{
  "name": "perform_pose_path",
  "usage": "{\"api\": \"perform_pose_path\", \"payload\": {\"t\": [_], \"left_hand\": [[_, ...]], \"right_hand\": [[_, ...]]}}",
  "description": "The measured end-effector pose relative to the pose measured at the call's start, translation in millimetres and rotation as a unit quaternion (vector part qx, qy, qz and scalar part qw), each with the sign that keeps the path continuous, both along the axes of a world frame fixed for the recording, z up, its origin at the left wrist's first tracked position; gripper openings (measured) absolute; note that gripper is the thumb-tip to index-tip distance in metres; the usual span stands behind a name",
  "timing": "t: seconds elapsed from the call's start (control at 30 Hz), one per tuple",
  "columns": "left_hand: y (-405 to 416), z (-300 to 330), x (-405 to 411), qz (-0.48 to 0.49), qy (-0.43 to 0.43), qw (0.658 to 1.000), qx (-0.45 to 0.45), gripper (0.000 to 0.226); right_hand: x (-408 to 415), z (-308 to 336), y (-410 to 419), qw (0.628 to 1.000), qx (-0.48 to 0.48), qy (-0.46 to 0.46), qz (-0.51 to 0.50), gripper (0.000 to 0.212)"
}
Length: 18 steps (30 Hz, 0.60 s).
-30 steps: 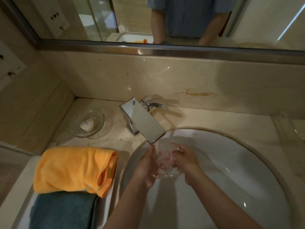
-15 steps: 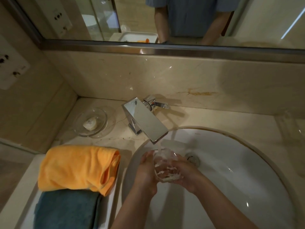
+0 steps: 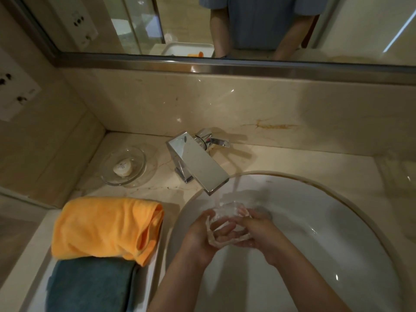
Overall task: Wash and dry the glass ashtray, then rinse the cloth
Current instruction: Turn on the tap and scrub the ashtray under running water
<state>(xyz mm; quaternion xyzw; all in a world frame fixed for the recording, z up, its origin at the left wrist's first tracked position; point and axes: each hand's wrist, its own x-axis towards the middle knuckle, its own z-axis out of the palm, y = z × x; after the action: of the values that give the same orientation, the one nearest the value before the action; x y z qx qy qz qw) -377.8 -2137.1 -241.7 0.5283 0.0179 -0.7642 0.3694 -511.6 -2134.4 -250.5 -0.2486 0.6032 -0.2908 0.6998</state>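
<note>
Glass ashtray [image 3: 227,221] sits between both my hands over the white basin [image 3: 326,233], under the stream of water [image 3: 233,190] falling from the chrome faucet [image 3: 198,163]. My left hand [image 3: 198,235] grips its left side with the thumb curled over the rim, and my right hand [image 3: 254,228] wraps the right side, its fingers showing through the clear glass. The ashtray is tilted toward me.

On the beige marble worktop [image 3: 281,161], the faucet stands at 12 o'clock from the ashtray, its lever handle [image 3: 216,141] pointing right. At about 10 o'clock a clear glass dish [image 3: 126,165] rests on the worktop with a small white soap [image 3: 122,170] inside. At 9 o'clock an orange cloth [image 3: 105,228] lies folded, its near edge overlapping a folded teal towel [image 3: 90,287] at 8 o'clock; both lie in a white tray [image 3: 155,266] just beside the basin's left rim.

Behind the worktop runs a marble backsplash [image 3: 225,104] with a rusty orange streak [image 3: 270,126] at 1 o'clock. Above it a metal-framed mirror [image 3: 360,30] reflects my blue shirt and forearms. The left wall, at 10 o'clock, carries a white socket plate [image 3: 13,93].
</note>
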Motion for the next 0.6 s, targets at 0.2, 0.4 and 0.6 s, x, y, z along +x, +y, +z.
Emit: {"api": "perform_pose_path", "payload": {"t": [0.2,0.4,0.6], "left_hand": [[-24,3,-4,-0.042,0.055,0.997,-0.032,0.058],[-37,12,-5,-0.062,-0.024,0.992,-0.108,0.036],[-32,13,-5,-0.117,-0.172,0.961,-0.179,0.036]], "right_hand": [[-3,8,-14,0.999,-0.026,-0.036,-0.011,0.039],[6,0,-15,0.994,-0.040,-0.075,-0.073,0.024],[5,-11,-4,0.994,-0.042,-0.081,-0.058,0.029]]}}
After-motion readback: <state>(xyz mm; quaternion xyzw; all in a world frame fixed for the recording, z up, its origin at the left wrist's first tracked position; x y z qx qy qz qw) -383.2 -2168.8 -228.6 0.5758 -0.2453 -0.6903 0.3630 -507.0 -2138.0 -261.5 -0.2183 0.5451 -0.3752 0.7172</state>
